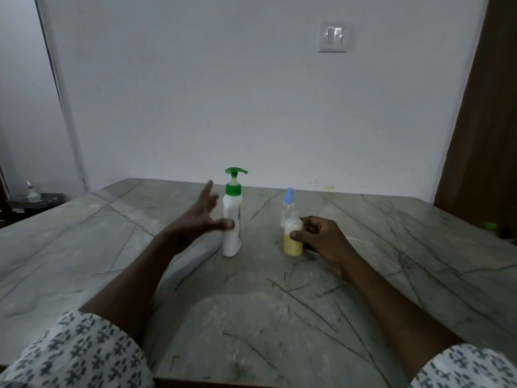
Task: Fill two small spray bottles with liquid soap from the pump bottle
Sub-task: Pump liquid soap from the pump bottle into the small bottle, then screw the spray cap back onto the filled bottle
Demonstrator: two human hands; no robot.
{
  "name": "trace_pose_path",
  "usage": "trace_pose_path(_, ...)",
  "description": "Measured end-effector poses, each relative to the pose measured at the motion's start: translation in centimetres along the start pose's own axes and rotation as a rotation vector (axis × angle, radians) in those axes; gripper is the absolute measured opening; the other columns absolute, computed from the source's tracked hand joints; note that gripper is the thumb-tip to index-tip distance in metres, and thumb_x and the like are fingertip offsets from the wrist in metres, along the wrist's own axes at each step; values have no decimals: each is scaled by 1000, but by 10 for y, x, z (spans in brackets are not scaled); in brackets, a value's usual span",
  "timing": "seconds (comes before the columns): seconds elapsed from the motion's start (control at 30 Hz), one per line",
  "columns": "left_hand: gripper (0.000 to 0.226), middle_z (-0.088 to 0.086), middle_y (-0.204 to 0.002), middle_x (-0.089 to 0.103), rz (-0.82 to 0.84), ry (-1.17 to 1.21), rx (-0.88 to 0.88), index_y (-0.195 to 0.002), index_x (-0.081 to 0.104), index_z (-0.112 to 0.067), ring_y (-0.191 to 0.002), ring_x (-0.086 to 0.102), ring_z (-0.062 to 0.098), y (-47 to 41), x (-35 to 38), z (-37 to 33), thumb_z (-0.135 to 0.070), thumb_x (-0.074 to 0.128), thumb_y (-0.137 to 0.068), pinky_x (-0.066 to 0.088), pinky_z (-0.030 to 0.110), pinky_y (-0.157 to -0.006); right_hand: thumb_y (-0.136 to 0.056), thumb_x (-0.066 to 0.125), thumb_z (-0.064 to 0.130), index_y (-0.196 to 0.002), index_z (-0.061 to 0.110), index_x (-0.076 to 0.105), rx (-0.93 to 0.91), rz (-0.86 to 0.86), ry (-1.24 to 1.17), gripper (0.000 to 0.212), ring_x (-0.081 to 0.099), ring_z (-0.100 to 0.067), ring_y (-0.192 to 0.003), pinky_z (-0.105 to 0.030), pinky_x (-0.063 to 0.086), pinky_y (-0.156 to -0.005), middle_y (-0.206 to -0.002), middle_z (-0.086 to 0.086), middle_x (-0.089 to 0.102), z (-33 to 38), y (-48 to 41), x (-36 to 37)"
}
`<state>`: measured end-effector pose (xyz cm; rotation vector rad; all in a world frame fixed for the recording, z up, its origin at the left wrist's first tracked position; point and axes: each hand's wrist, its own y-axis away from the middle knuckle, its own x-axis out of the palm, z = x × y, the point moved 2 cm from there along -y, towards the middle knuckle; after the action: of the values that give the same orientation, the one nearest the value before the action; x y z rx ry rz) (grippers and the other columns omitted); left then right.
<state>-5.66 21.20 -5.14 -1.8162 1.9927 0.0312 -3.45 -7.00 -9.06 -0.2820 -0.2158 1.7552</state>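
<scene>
My left hand (200, 217) is the nearer one to the pump bottle (232, 217), which stands upright just at the hand's 3 o'clock. Its long axis is vertical and its green spout points toward 3 o'clock. The left fingers (208, 189) are spread and straight and grip nothing. The thumb tip is at the white body, but the blur hides whether it touches.

My right hand (321, 236) is curled round the small open bottle (293, 242), thumb pinching near its shoulder. That bottle stands on the desk (251, 317), partly full of yellow soap, at 3 o'clock from the pump bottle and apart from it. The capped spray bottle (288, 198) stands just behind it at 12 o'clock.

I judge the coming move to be a short sideways closing of the left hand round the pump bottle. There is open desk at 9 and 6 o'clock, and every edge is well away.
</scene>
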Motion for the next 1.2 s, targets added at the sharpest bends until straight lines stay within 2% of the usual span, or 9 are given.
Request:
trace_pose_path(0.13, 63, 8, -107, 61, -647, -140, 445, -121, 55, -12, -97, 60, 17, 17, -17, -39, -55, 69, -78, 54, 33, -82, -79, 74, 2, -94, 18, 69, -10, 10, 12, 23, 70, -23, -94, -38, 56, -90, -103, -13, 73, 1, 0, 2)
trace_pose_path(0.27, 17, 6, -69, 58, -723, -360, 754, -76, 59, -3, -63, 54, 19, 37, 16, -63, -16, 61, -86, 47, 32, -56, -77, 76, 4, -98, 15, 70, -21, 18, 31, 24, 70, -29, -99, -45, 54, -94, -102, -13, 74, 1, 1, 3)
trace_pose_path(0.43, 5, 5, -73, 67, -316, -425, 782, -78, 68, -4, -65, 63, 13, 33, 72, -66, -7, 67, -82, 52, 20, -60, -76, 78, 10, -105, 11, 70, -20, 16, 85, 30, 70, -29, -98, -50, 53, -94, -102, -11, 74, 1, 2, 2)
trace_pose_path(0.57, 58, 7, -113, 67, -107, -519, 242, -132, 55, -7, -95, 65, 14, 8, 110, -35, -15, 76, -78, 57, 29, -83, -78, 77, 13, -110, 10, 68, -44, 42, 123, 34, 70, -24, -98, -47, 53, -94, -104, -7, 74, 2, 3, 2)
trace_pose_path(0.67, 76, 4, -122, 62, -4, -456, 13, -136, 48, -13, -103, 61, 16, -4, 122, -16, -28, 84, -71, 53, 26, -81, -76, 78, 13, -112, 11, 68, -61, 46, 130, 38, 70, -23, -98, -46, 54, -94, -105, -6, 74, 1, 2, 3)
trace_pose_path(0.93, 47, -2, -94, 71, -144, -385, 71, -106, 69, -15, -77, 61, 5, -4, 127, -13, -32, 88, -67, 41, 10, -58, -75, 79, 13, -113, 9, 70, -57, 125, 139, 38, 71, -20, -98, -41, 55, -91, -107, -8, 74, 5, 1, 4)
trace_pose_path(1.03, 50, -3, -97, 71, -144, -332, 19, -111, 67, -15, -77, 60, 2, -3, 123, -11, -31, 88, -68, 39, 13, -58, -81, 74, 19, -114, 14, 69, -82, -118, 162, 34, 67, -10, -98, -29, 51, -90, -114, -6, 71, 28, -5, -21)
trace_pose_path(1.1, 57, -3, -101, 68, -139, -301, -9, -116, 61, -18, -84, 61, 7, -3, 120, -10, -30, 88, -68, 41, 16, -62, -84, 72, 18, -117, 12, 68, -146, -300, 394, 33, 66, -13, -102, -27, 48, -92, -113, -7, 70, 43, -13, -48)
trace_pose_path(1.2, 54, -4, -95, 69, -176, -315, -3, -110, 61, -18, -80, 61, 6, -1, 121, -11, -31, 89, -66, 44, 17, -61, -85, 70, 13, -123, 10, 64, -65, -114, 986, 38, 61, -21, -112, -20, 40, -89, -124, -10, 65, 33, -27, -66)
